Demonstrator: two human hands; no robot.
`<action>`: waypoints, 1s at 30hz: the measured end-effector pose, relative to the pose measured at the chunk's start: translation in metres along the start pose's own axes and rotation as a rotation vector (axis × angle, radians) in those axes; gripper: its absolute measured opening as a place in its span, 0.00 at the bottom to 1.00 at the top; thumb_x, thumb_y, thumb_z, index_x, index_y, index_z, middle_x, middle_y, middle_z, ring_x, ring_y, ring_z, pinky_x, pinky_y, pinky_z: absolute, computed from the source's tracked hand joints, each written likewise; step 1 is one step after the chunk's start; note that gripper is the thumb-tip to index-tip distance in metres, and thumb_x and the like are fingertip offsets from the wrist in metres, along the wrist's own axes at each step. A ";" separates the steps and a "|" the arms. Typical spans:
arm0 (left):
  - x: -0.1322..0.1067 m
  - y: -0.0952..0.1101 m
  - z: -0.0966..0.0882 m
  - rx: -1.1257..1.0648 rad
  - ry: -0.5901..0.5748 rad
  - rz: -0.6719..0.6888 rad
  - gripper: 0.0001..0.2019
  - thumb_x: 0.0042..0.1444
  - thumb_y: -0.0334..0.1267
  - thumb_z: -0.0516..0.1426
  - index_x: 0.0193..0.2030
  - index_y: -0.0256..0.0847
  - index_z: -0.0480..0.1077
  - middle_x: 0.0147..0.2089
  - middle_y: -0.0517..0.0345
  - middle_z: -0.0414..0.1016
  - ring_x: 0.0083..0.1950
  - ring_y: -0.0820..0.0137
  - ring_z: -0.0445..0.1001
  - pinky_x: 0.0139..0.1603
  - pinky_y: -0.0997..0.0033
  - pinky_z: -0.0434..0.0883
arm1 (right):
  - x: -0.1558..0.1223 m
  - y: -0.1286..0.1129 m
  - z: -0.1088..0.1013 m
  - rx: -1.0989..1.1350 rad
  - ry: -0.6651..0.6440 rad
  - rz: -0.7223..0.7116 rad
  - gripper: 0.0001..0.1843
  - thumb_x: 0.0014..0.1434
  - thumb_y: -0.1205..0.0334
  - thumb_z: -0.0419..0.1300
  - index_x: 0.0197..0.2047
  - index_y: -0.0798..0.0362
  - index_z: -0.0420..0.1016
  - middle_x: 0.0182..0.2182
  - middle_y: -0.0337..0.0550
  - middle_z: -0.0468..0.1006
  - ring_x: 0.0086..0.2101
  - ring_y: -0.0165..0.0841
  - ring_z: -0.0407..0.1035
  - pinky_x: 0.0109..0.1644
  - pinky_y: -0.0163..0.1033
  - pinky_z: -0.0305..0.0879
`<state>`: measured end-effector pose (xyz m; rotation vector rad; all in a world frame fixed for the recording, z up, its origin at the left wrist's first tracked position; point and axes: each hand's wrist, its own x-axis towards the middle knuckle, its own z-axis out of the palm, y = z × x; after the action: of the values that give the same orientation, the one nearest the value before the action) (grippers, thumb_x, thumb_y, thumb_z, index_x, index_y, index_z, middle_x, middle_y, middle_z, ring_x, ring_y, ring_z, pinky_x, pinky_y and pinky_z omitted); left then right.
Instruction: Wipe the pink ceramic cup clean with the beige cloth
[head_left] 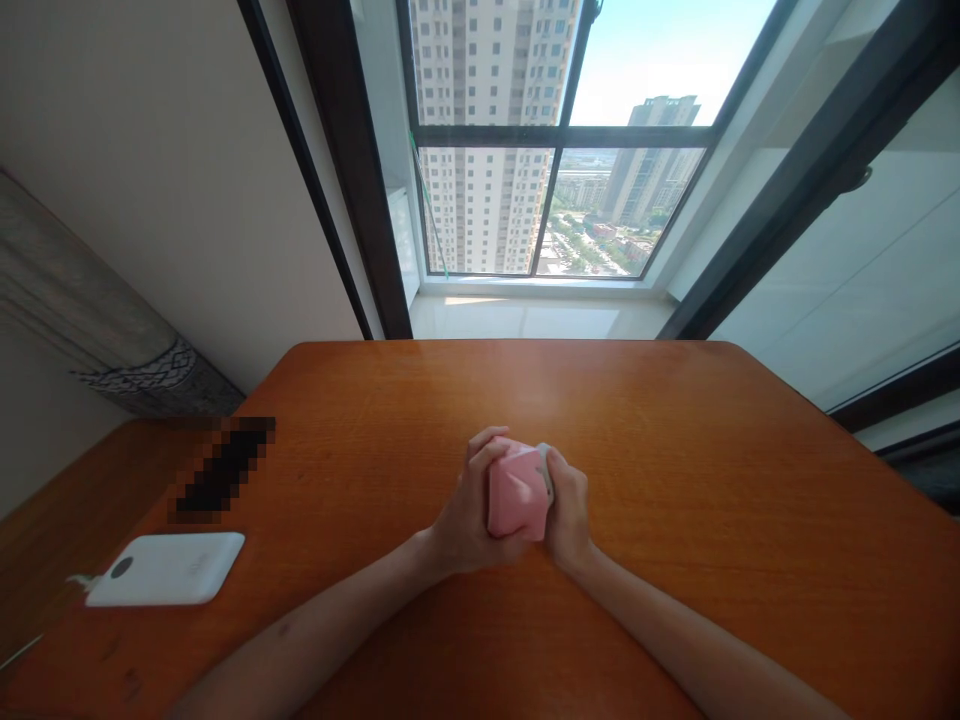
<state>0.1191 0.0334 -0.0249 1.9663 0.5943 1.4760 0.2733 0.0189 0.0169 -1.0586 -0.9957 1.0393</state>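
Observation:
A pink, angular object with a glossy, faceted surface is held between my hands above the middle of the table. My left hand wraps round its left side, fingers over the top and thumb low at the front. On its right side is a pale grey-white part with small dark marks. My right hand is closed against that part, thumb up by its upper edge. The right fingers are mostly hidden behind the object, and its exact kind cannot be made out.
The wooden table has angled far corners. At the left lie a white flat device with a cable and a dark, pixelated oblong. A curtain hangs at the left; a window stands beyond the far edge.

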 end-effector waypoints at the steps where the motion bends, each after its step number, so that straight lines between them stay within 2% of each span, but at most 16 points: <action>1: -0.002 0.003 0.003 -0.100 0.011 -0.117 0.41 0.69 0.62 0.61 0.80 0.50 0.51 0.75 0.38 0.64 0.72 0.48 0.72 0.73 0.42 0.72 | -0.002 0.002 -0.003 -0.069 -0.024 -0.072 0.37 0.65 0.27 0.62 0.19 0.48 0.65 0.17 0.33 0.63 0.20 0.28 0.52 0.25 0.38 0.51; 3: -0.004 0.007 0.005 -0.197 0.009 -0.276 0.37 0.74 0.62 0.55 0.80 0.47 0.50 0.71 0.40 0.69 0.66 0.54 0.76 0.71 0.46 0.74 | -0.004 0.005 -0.005 -0.130 -0.042 -0.112 0.39 0.64 0.25 0.62 0.17 0.48 0.63 0.16 0.33 0.60 0.20 0.27 0.51 0.25 0.39 0.49; 4: -0.004 0.006 0.006 -0.167 0.014 -0.268 0.39 0.73 0.62 0.57 0.81 0.47 0.50 0.72 0.40 0.68 0.67 0.53 0.75 0.72 0.45 0.73 | -0.004 0.005 -0.003 -0.113 -0.023 -0.082 0.38 0.64 0.26 0.62 0.18 0.48 0.63 0.16 0.33 0.60 0.20 0.27 0.51 0.25 0.39 0.50; 7: -0.001 0.002 0.002 0.094 0.024 0.021 0.49 0.59 0.57 0.71 0.81 0.52 0.53 0.79 0.39 0.56 0.78 0.43 0.63 0.78 0.38 0.66 | -0.001 0.001 0.006 0.045 0.138 0.098 0.30 0.63 0.31 0.65 0.24 0.49 0.71 0.21 0.35 0.68 0.24 0.30 0.58 0.27 0.38 0.60; 9: 0.001 0.000 0.001 0.169 0.018 0.153 0.52 0.54 0.54 0.74 0.80 0.53 0.55 0.81 0.39 0.52 0.80 0.41 0.58 0.78 0.36 0.65 | -0.001 0.000 0.007 0.077 0.202 0.125 0.28 0.63 0.32 0.66 0.27 0.49 0.75 0.24 0.37 0.72 0.25 0.31 0.62 0.28 0.38 0.63; 11: 0.002 0.003 0.001 0.058 0.028 0.074 0.47 0.59 0.58 0.71 0.79 0.52 0.56 0.77 0.40 0.58 0.77 0.44 0.64 0.76 0.39 0.68 | -0.002 0.001 0.002 -0.022 0.106 0.019 0.32 0.65 0.30 0.63 0.24 0.48 0.72 0.20 0.36 0.69 0.23 0.31 0.59 0.27 0.39 0.59; 13: 0.002 0.009 0.004 -0.154 0.039 -0.114 0.40 0.68 0.63 0.62 0.78 0.49 0.55 0.71 0.41 0.66 0.69 0.50 0.72 0.73 0.44 0.72 | -0.003 0.003 -0.004 -0.125 -0.050 -0.159 0.38 0.62 0.23 0.63 0.17 0.47 0.67 0.15 0.36 0.63 0.20 0.30 0.54 0.26 0.41 0.53; 15: 0.001 0.013 0.006 -0.273 0.029 -0.228 0.39 0.71 0.66 0.58 0.78 0.47 0.54 0.69 0.43 0.69 0.65 0.54 0.75 0.71 0.47 0.74 | -0.004 0.003 -0.006 -0.156 -0.112 -0.228 0.40 0.60 0.22 0.63 0.15 0.46 0.64 0.14 0.35 0.61 0.19 0.29 0.53 0.26 0.42 0.51; 18: -0.001 0.012 0.004 -0.175 0.054 -0.187 0.43 0.66 0.64 0.65 0.79 0.47 0.55 0.74 0.43 0.64 0.71 0.51 0.69 0.77 0.45 0.68 | -0.004 0.000 0.002 -0.062 0.022 -0.019 0.35 0.69 0.29 0.59 0.22 0.48 0.68 0.17 0.34 0.64 0.20 0.29 0.54 0.25 0.40 0.53; 20: -0.001 0.009 0.003 -0.120 0.062 -0.149 0.44 0.66 0.62 0.66 0.79 0.49 0.55 0.75 0.43 0.60 0.74 0.49 0.66 0.79 0.44 0.65 | -0.004 -0.003 0.005 0.012 0.099 0.096 0.33 0.70 0.31 0.57 0.25 0.48 0.69 0.19 0.34 0.66 0.21 0.30 0.55 0.25 0.39 0.56; 21: -0.001 0.009 0.003 -0.133 0.055 -0.142 0.43 0.66 0.62 0.66 0.79 0.49 0.55 0.75 0.43 0.60 0.74 0.49 0.66 0.79 0.44 0.65 | -0.003 -0.003 0.004 -0.027 0.067 0.049 0.33 0.70 0.31 0.58 0.24 0.48 0.69 0.19 0.34 0.66 0.21 0.29 0.55 0.25 0.39 0.55; 23: 0.000 0.010 0.004 -0.218 0.045 -0.145 0.42 0.67 0.64 0.64 0.78 0.48 0.56 0.74 0.43 0.62 0.71 0.51 0.69 0.76 0.45 0.69 | -0.001 -0.004 -0.002 -0.162 -0.107 -0.184 0.38 0.69 0.26 0.58 0.20 0.48 0.68 0.17 0.36 0.65 0.20 0.29 0.54 0.26 0.39 0.52; 25: 0.000 0.014 0.006 -0.306 0.056 -0.167 0.40 0.68 0.65 0.63 0.77 0.47 0.57 0.72 0.43 0.64 0.67 0.53 0.72 0.73 0.47 0.72 | 0.000 -0.004 -0.008 -0.175 -0.205 -0.282 0.44 0.53 0.15 0.63 0.13 0.47 0.64 0.13 0.35 0.60 0.18 0.28 0.52 0.26 0.41 0.51; 26: 0.000 0.017 0.007 -0.329 0.064 -0.184 0.40 0.68 0.65 0.62 0.77 0.46 0.58 0.71 0.43 0.65 0.65 0.54 0.72 0.71 0.49 0.73 | 0.000 -0.004 -0.009 -0.179 -0.228 -0.294 0.44 0.53 0.15 0.63 0.13 0.46 0.63 0.12 0.36 0.60 0.18 0.28 0.52 0.26 0.41 0.50; 28: -0.001 0.019 0.008 -0.316 0.082 -0.215 0.40 0.68 0.66 0.62 0.77 0.46 0.58 0.70 0.44 0.66 0.65 0.54 0.72 0.71 0.51 0.73 | -0.002 -0.005 -0.006 -0.168 -0.152 -0.205 0.40 0.67 0.25 0.59 0.17 0.47 0.65 0.15 0.35 0.62 0.19 0.29 0.53 0.25 0.39 0.50; 30: -0.002 0.019 0.007 -0.263 0.085 -0.245 0.40 0.69 0.66 0.62 0.78 0.46 0.58 0.71 0.45 0.65 0.65 0.55 0.72 0.71 0.52 0.72 | -0.006 -0.005 0.000 -0.100 0.036 -0.008 0.34 0.72 0.34 0.58 0.22 0.48 0.66 0.17 0.34 0.63 0.20 0.29 0.53 0.23 0.38 0.53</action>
<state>0.1250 0.0170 -0.0143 1.5771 0.6190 1.4107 0.2729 0.0121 0.0209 -1.1504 -1.0298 0.9691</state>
